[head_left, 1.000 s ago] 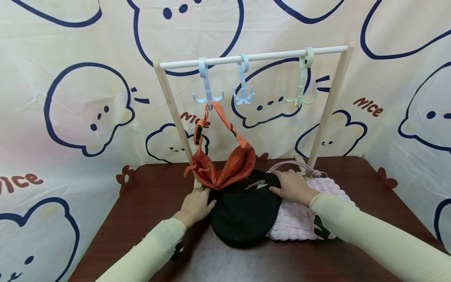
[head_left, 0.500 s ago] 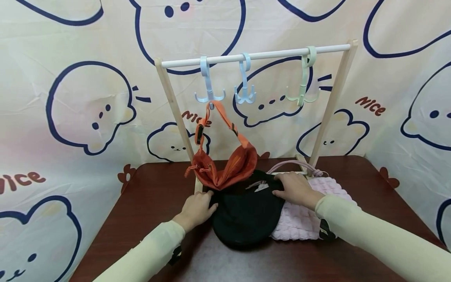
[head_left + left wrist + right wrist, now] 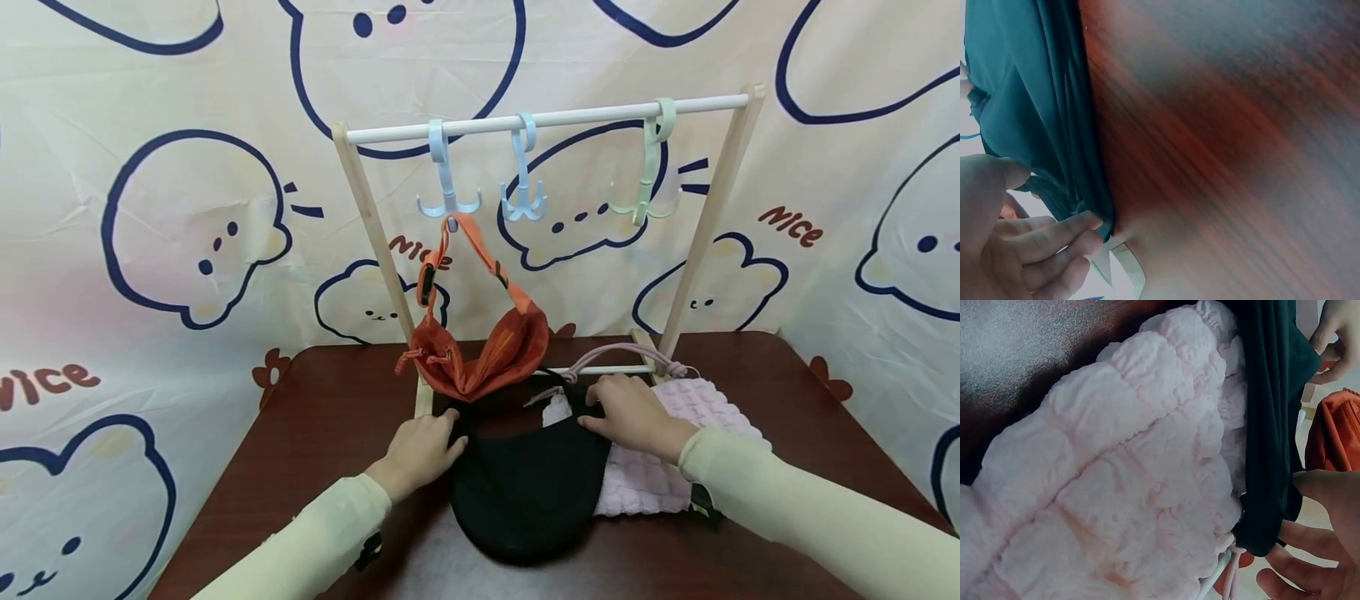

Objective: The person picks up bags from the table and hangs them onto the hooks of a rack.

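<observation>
A black cloth bag (image 3: 532,483) with a rounded bottom lies against the dark tabletop in the head view. My left hand (image 3: 422,450) pinches its upper left corner. At the upper right corner, my right hand (image 3: 636,417) pinches the cloth between thumb and fingers, as the right wrist view also shows. Part of a pink quilted bag (image 3: 686,425) is beneath and to the right of the black one, with a pink cord handle (image 3: 611,350) at its top. In the left wrist view the black cloth (image 3: 1041,106) hangs in folds beside the table.
Behind the hands stands a wooden rack with a white bar (image 3: 480,126). It carries two blue hooks, one on the left (image 3: 442,171) and one in the middle (image 3: 521,175), and a green hook (image 3: 647,167). From the left hook hangs an orange waist bag (image 3: 480,358), just above the black bag.
Both hands keep their grip on the black bag, which has come slightly toward me and lower. More of the pink cord and the rack's lower bar now shows behind it.
</observation>
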The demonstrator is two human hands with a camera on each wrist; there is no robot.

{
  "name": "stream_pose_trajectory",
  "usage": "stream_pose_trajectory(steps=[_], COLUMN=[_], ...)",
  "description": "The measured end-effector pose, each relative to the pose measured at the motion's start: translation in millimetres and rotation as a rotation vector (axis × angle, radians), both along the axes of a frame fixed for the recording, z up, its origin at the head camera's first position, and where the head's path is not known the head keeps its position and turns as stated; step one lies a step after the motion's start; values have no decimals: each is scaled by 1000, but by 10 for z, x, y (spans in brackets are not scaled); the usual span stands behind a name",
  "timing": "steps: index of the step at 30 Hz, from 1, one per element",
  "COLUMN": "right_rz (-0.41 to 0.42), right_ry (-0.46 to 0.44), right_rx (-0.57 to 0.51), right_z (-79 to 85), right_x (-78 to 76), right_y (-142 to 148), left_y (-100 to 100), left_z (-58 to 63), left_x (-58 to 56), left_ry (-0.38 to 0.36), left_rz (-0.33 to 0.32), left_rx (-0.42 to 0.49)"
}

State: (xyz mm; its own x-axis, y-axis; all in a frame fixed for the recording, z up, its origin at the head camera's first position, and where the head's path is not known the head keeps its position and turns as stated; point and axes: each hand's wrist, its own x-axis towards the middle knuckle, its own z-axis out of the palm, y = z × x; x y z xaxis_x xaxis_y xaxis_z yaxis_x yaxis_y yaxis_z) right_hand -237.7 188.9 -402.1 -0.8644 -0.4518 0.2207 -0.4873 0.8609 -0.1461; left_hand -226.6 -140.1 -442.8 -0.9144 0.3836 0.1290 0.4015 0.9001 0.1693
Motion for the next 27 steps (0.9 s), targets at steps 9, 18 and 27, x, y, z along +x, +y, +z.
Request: stream_pose_trajectory(steps=[9, 18, 27], right_rz=[7, -36, -82], right_ry=[41, 25, -31], right_rx=[5, 6, 16], right_z=[0, -45, -50], right_x=[-2, -47, -86], right_y=[-68, -69, -116], left_y=[-53, -38, 70], left_z=[-31, -103, -154], left_x=[-163, -298, -336], left_ry=[-15, -20, -55], left_rz=[134, 171, 106], left_rx=[34, 15, 72])
